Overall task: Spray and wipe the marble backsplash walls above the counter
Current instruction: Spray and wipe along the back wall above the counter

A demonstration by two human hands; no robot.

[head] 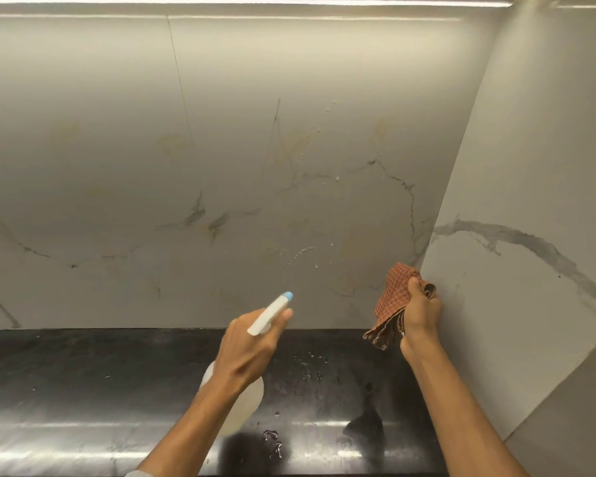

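While my left hand point(246, 349) is wrapped tight around the neck of the spray bottle point(255, 342), I see its forefinger lying along the white spray head, whose blue nozzle point(288, 296) sticks out past the fingertip at one o'clock, aimed at the back wall. The bottle's cloudy body hangs below my palm at six o'clock, above the counter.

My right hand point(422, 313) is closed in a fist around the checked cloth point(391, 304). The thumb presses over the upper fold, and the rest of the reddish fabric bunches out of the fist toward nine and seven o'clock, its loose corner hanging down just over the counter's back edge. The knuckles sit close to the side wall at three o'clock; I cannot tell whether the cloth touches it.

Outward from the nozzle, at about one o'clock, small droplets and a thin wet streak point(301, 253) show on the marble backsplash point(152, 149), between my two hands and above them. The side wall point(530, 166) meets it in a corner just at twelve o'clock from the cloth, with a grey vein curving across it. Below both hands runs the dark glossy counter point(83, 373), flecked with water spots near my left wrist.
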